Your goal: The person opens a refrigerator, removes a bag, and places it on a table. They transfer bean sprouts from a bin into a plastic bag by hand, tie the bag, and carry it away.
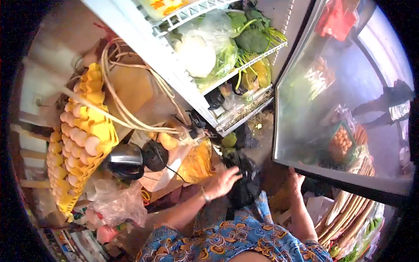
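My left hand (221, 182) is stretched forward with its fingers apart and nothing in it. It lies beside a crumpled black plastic bag (244, 185), overlapping its left side in this view. My right hand (296, 180) grips the lower edge of the glass fridge door (323, 126), which stands swung out to the right; part of the fingers is hidden behind the frame. Between door and hands is the open fridge, its white wire shelf (244, 67) loaded with a bagged pale vegetable (196, 54) and dark broccoli (253, 40). A green round fruit (229, 139) lies below the fridge.
Stacked yellow trays of eggs (83, 139) tilt at the left. Near them are a metal kettle (125, 160), a looped white cable (118, 96) and a clear plastic bag (120, 203). Long brown sticks (345, 214) lean at the lower right under the door.
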Motion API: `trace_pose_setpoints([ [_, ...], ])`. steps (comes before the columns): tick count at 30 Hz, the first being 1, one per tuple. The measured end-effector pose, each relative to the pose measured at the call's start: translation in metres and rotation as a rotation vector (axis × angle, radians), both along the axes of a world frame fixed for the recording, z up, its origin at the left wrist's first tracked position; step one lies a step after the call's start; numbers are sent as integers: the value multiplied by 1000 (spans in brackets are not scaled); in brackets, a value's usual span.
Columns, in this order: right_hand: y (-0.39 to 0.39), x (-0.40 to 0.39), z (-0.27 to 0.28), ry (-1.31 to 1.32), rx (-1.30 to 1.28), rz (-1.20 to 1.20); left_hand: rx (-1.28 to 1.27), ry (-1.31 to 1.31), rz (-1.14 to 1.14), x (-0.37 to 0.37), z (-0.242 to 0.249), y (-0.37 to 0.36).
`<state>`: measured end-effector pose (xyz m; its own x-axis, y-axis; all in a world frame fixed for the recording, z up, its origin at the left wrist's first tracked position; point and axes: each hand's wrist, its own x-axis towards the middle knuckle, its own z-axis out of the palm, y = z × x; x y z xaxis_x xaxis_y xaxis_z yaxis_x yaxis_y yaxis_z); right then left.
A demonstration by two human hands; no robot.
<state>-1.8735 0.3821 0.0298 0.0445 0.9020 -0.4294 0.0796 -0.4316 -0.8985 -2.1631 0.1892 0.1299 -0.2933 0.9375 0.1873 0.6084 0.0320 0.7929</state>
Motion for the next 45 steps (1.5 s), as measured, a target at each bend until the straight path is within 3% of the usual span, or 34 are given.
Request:
trace_pose_setpoints([
  [2, -10, -11, -6, -2, 31, 206, -55, -70, -89, 8, 36, -18],
  [4, -33, -69, 63, 61, -168, 123, 15, -175, -117, 24, 5, -45],
  [6, -40, -69, -4, -16, -75, 275, -38, -197, -110, 33, 23, -63],
  [8, -51, -106, -12, 199, -114, 336, -98, -198, -105, 37, 38, -75],
  [10, -51, -152, 12, 243, -331, 509, -235, -112, -181, 35, 49, -81],
  [11, -49, -173, 15, 326, -324, 602, -188, -116, -122, 34, 60, -84],
  [12, -54, -189, 64, 373, -19, 926, -183, -96, -141, 32, 73, -85],
  [13, -56, -210, 113, 406, -186, 840, -205, -86, -108, 30, 87, -84],
  [14, -55, -214, 112, 425, -137, 927, -231, -75, -101, 26, 94, -79],
  [15, -57, -215, 125, 416, -85, 977, -238, -61, -191, 26, 84, -77],
  [16, -63, -213, 126, 297, 16, 988, -254, -117, -145, 28, 62, -81],
  [17, -64, -204, 120, 361, 48, 1006, -279, -175, -107, 28, 50, -81],
  [18, -63, -187, 128, 343, 36, 1033, -417, -178, -137, 24, 59, -72],
  [20, -66, -147, 105, 59, 111, 1059, -364, -231, -168, 26, 60, -67],
  [22, -70, -106, 90, -144, 68, 1043, -293, -209, -197, 36, 92, -41],
  [24, -81, -65, 59, -193, -13, 931, -260, -121, -292, 44, 110, -18],
  [25, -87, -46, 53, -176, -166, 795, -159, -268, -300, 53, 107, -8],
  [26, -94, -28, 45, -148, -317, 663, -66, -176, -336, 66, 127, 10],
  [27, -99, -15, 17, -21, -403, 585, -130, -192, -379, 70, 129, 26],
  [28, -91, 1, 130, 114, -582, 450, -192, -202, -417, 75, 132, 40],
  [29, -94, 14, 112, 425, -605, 387, -214, -223, -485, 85, 137, 55],
  [30, -96, 28, 101, 736, -608, 320, -223, -208, -520, 101, 145, 70],
  [32, -94, 57, 89, 879, -556, 222, -231, -195, -664, 143, 166, 98],
  [34, -87, 88, 95, 932, -612, 107, -299, -195, -815, 180, 176, 123],
  [38, -72, 153, 120, 956, -406, -210, -297, -194, -1113, 267, 206, 165],
  [42, -59, 227, 185, 1131, -244, -557, -80, -198, -1456, 353, 223, 198],
  [44, -62, 268, 196, 1123, -147, -622, 45, -198, -1640, 398, 233, 208],
  [45, -62, 287, 195, 1268, -124, -599, 139, -142, -1711, 417, 240, 211],
])
